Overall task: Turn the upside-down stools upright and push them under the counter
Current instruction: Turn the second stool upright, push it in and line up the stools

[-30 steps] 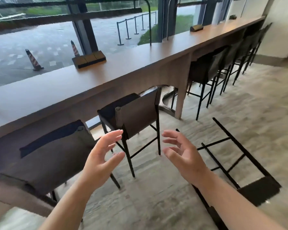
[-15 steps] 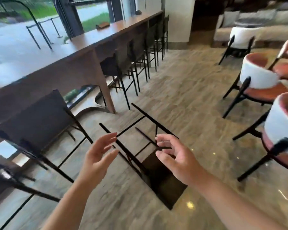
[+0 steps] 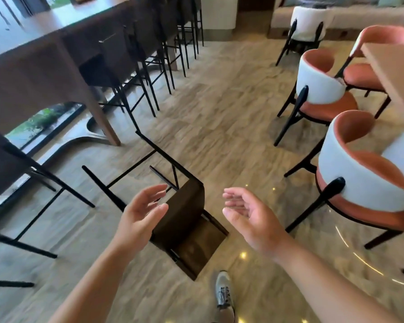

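Both hands empty, fingers spread and loosely curved — left hand (image 3: 141, 212) and right hand (image 3: 247, 214) flank overturned stool (image 3: 184, 220). Stool lies on floor (image 3: 219, 136) just below and between my palms, black legs pointing away toward desk (image 3: 44, 59). I judge step: reach-in before lift. Next move calls for grip on seat, then flip upright. Beyond left hand, upright stools (image 3: 117, 64) under desk. Beyond right hand, orange chairs (image 3: 359, 173) crowd swing room.

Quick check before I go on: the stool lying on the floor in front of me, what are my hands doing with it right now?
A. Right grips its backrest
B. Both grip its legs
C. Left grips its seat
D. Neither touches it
D: the left hand and right hand hang open above the overturned stool, fingers relaxed and holding nothing.
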Demonstrator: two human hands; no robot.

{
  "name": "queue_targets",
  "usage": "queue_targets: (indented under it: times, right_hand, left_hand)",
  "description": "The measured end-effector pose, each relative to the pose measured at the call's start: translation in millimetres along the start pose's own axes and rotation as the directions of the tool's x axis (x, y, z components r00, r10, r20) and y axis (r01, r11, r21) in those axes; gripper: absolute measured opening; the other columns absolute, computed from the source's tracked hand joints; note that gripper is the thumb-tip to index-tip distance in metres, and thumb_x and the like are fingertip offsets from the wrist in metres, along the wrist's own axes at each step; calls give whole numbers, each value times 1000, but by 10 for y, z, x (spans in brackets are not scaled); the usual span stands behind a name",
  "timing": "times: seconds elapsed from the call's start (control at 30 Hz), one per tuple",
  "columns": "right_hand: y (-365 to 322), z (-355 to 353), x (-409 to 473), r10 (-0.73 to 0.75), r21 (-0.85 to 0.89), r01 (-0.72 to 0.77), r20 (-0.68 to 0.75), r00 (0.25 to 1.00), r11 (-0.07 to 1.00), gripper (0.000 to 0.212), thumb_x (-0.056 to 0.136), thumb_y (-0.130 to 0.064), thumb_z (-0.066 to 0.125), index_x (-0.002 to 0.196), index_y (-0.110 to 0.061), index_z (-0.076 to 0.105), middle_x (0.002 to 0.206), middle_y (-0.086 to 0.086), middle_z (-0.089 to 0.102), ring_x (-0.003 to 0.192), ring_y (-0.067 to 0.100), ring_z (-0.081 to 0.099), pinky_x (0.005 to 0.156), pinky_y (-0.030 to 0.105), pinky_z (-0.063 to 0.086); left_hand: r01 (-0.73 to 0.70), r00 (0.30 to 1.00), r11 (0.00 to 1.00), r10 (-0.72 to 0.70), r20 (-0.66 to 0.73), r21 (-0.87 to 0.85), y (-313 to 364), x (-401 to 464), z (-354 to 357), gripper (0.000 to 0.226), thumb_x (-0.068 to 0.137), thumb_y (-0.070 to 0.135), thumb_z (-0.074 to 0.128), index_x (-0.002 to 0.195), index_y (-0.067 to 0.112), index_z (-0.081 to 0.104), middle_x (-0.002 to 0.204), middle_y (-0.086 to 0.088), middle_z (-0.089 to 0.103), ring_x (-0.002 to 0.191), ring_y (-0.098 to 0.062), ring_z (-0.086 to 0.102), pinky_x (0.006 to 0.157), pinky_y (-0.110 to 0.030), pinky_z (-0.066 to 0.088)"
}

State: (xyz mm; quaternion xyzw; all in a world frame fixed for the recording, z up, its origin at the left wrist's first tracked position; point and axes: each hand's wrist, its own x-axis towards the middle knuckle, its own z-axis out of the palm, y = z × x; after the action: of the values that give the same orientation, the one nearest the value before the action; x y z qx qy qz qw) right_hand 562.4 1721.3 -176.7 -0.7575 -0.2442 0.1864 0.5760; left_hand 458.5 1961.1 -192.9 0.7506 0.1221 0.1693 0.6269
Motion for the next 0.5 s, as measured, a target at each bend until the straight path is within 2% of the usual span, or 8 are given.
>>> queue_targets:
  times: [0.17,0.33,0.5]
  right_hand:
    - [327,-330,668,23,-99,-15,81,996,995,31,83,-34,63,113,-40,56,114,-11,63,107,5,59,95,31,49]
    - [507,-563,1384,-3,-247,59,223,975,967,35,84,-35,61,119,-34,55,116,-15,59,108,1,56,94,26,47]
    - [693,-633,1986,-5,-312,127,364,931,942,42,83,-39,60,124,-26,58,116,-15,58,107,0,54,92,23,46]
  left_hand:
    - [25,999,1000,-25,-23,16,-390,639,485,43,78,44,65,120,33,63,124,8,66,121,-13,59,102,-41,45]
    - [53,994,997,-48,-95,52,-586,1243,806,41,80,44,64,119,35,63,122,12,66,121,-11,57,106,-41,43]
    - [113,984,985,-93,-154,127,-732,1608,949,43,83,44,62,124,32,61,124,14,63,122,-9,56,106,-42,43]
